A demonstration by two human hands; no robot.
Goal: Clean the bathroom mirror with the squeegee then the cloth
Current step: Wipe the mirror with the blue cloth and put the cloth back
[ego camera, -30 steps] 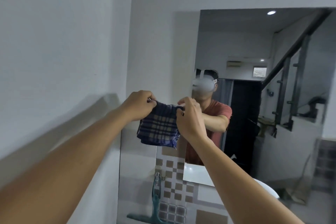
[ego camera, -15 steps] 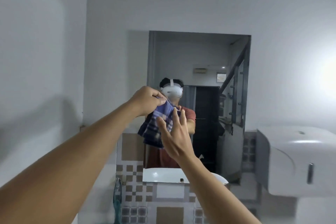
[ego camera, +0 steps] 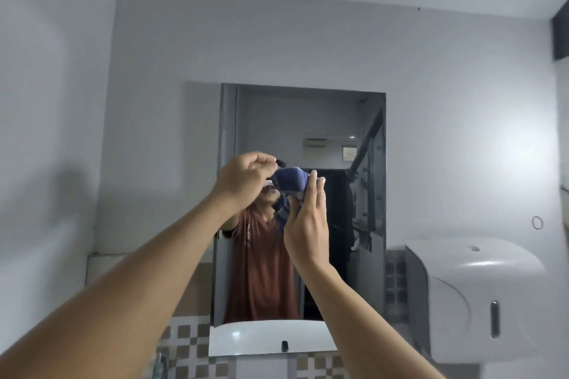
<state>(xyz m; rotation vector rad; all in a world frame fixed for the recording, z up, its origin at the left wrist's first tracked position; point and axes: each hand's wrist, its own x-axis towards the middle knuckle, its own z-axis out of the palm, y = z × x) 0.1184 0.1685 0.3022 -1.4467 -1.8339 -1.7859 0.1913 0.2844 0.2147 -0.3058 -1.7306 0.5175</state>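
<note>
Dim, cool light is filling the room; glare is blooming on the right wall (ego camera: pixel 523 148), a soft shadow is falling left, and wide-angle distortion is bending the edges.

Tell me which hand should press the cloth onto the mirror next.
Probably the right hand: its open palm already backs the cloth facing the mirror, while the left hand only pinches one edge.
</note>
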